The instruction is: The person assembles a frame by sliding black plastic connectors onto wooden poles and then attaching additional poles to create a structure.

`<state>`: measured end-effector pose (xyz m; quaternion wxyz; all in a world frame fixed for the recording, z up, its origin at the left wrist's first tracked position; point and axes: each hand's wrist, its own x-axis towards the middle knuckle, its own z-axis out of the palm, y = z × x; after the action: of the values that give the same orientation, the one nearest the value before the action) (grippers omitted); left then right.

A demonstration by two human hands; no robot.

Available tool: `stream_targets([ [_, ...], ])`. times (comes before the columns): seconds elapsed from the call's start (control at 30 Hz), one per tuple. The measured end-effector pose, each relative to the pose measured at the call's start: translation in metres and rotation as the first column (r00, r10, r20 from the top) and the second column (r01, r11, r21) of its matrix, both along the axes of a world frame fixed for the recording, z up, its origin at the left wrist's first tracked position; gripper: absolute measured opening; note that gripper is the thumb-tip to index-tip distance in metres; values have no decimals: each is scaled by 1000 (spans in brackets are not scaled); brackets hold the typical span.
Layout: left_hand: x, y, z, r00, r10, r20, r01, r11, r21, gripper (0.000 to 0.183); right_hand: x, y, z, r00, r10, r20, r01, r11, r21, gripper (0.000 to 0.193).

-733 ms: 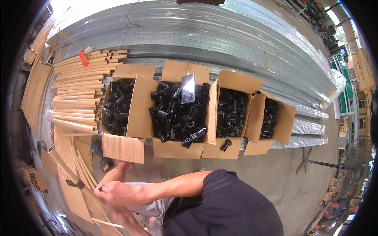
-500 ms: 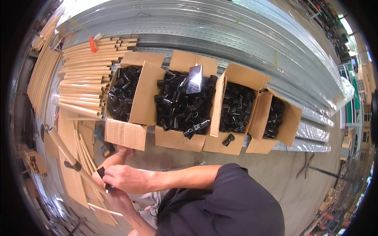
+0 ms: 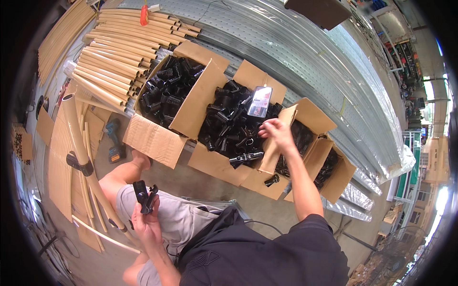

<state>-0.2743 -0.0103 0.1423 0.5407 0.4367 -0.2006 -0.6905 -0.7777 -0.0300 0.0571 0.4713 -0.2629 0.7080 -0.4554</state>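
Note:
My left hand (image 3: 147, 226) is closed around the lower part of a black pipe-joint fitting (image 3: 144, 195), which it holds upright above my thigh. My right hand (image 3: 278, 136) reaches over the second box (image 3: 217, 164) from the left, beside the upright cardboard flap. Its fingers are bent and slightly apart, and nothing shows in them. Black pipe-joint fittings (image 3: 226, 114) fill that box in a loose heap. A tan pipe (image 3: 98, 183) leans beside my leg, with a black fitting (image 3: 80, 164) around it.
A phone (image 3: 260, 101) lies on the heap. More boxes of black fittings (image 3: 169, 88) stand on both sides. Many tan pipes (image 3: 109, 62) are stacked at the far left. A cordless drill (image 3: 114, 140) lies on the floor. Plastic-wrapped metal profiles (image 3: 334, 86) stretch behind the boxes.
My right hand has left the leaning pipe and my left hand, moving right to the fittings box. My left hand now holds a fitting up. The view has turned, and the pipe appears more upright.

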Motion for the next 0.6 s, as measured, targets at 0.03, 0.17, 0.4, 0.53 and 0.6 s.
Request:
stream_targets([
  [0.03, -1, -1, 1, 1000, 8, 5, -9, 1000, 20, 35, -21, -1, 0, 998, -61, 23, 61, 998, -14, 21],
  [0.17, -5, -9, -1, 1000, -11, -13, 12, 999, 32, 36, -57, -25, -5, 975, -220, -15, 220, 963, 154, 21],
  [0.4, -8, -12, 0, 1000, 18, -17, -17, 997, 71, 35, -107, -90, -40, 923, -96, -372, 229, 915, 332, 40],
  [0.53, -5, -9, -2, 1000, 6, 9, -6, 997, 80, 34, -114, -106, -68, 953, -296, -64, 298, 883, 362, 36],
  [0.6, -1, -6, -2, 999, 14, 33, -17, 996, 92, 34, -105, -107, -74, 941, -339, 18, 315, 892, 325, 34],
])
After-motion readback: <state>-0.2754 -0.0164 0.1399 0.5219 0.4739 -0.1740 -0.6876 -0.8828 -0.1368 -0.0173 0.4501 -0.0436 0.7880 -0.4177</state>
